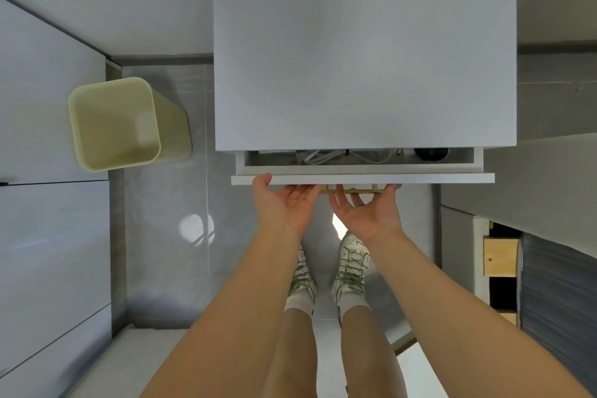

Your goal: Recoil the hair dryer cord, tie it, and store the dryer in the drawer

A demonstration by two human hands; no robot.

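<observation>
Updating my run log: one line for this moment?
drawer: slightly open | left hand: touching drawer front | right hand: at gold handle | inside: pale cords

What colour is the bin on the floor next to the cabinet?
The bin is pale yellowish green, plain with no pattern. The head view shows it.

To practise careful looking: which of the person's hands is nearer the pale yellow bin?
The left hand, its thumb at the drawer front's top edge; the right hand, by the brass handle, is farther from the bin.
</observation>
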